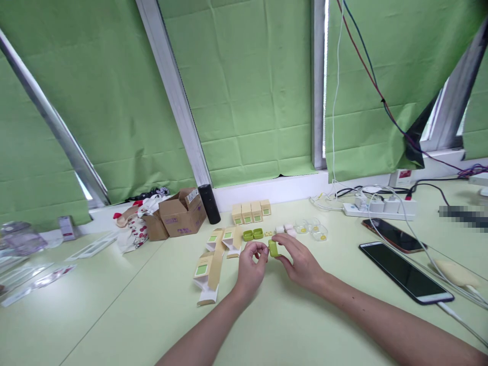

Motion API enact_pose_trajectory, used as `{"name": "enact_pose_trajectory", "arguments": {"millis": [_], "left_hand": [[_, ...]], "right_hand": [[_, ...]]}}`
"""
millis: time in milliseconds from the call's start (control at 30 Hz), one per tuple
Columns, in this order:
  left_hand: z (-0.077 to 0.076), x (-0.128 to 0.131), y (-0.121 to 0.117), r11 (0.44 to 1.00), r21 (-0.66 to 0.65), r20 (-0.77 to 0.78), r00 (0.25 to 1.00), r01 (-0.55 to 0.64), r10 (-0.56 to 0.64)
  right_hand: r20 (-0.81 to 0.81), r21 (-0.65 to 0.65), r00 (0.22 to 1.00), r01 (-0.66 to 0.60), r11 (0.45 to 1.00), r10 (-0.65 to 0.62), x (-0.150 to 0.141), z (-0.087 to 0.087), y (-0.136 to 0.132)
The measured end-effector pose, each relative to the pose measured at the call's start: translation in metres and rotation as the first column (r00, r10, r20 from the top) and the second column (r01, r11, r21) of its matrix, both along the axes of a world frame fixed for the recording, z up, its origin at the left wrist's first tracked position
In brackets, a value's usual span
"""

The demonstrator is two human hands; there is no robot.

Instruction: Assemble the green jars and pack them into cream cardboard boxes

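My right hand (299, 255) grips a small green case (273, 248) between thumb and fingers, just above the table. My left hand (252, 267) is closed in a pinch at the case's left side; whatever its fingertips hold is too small to make out. Beyond the hands sits an open green case (253, 234) with two halves side by side. Next to it lie tiny yellow pieces (268, 234), some white and pink blocks (285, 230), and several clear round containers (319, 233) with yellow spots inside.
Opened beige cartons (208, 269) lie left of my hands, and several closed small cartons (247, 213) stand behind. Farther left are a brown cardboard box (183, 213) and a black cylinder (209, 203). Phones (406, 272), cables and a power strip (381, 209) occupy the right.
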State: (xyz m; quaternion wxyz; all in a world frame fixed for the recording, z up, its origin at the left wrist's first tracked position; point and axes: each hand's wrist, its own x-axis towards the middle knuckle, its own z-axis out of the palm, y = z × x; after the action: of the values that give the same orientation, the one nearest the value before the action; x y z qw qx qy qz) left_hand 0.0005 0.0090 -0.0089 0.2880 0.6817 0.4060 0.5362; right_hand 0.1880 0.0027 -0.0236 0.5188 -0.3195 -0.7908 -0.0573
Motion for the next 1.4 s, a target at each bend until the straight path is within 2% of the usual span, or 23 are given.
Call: {"name": "enact_pose_trajectory", "arguments": {"millis": [767,933,1033,1133,1400], "left_hand": [[0.007,0.0,-0.001,0.999,-0.049,0.067,0.998,-0.012,0.015],[0.003,-0.003,0.003,0.997,-0.05,0.093,0.993,-0.066,0.071],[0.001,-0.005,0.003,0.992,0.001,0.053,0.991,-0.124,0.124],[0.003,-0.006,-0.002,0.982,0.11,-0.027,0.987,-0.152,0.156],[0.006,-0.005,-0.013,0.937,0.348,-0.213,0.974,-0.002,0.081]], "right_hand": [[-0.039,-0.031,0.999,0.003,1.0,-0.004,0.004,-0.003,0.004],[-0.032,-0.031,0.999,0.019,0.999,-0.02,0.005,0.002,0.001],[-0.031,-0.057,1.0,0.003,0.998,-0.004,0.005,0.006,-0.001],[-0.029,-0.067,0.999,-0.027,0.997,0.025,0.005,0.008,-0.003],[0.021,0.052,0.999,-0.035,0.998,0.034,0.005,0.008,-0.001]]}}
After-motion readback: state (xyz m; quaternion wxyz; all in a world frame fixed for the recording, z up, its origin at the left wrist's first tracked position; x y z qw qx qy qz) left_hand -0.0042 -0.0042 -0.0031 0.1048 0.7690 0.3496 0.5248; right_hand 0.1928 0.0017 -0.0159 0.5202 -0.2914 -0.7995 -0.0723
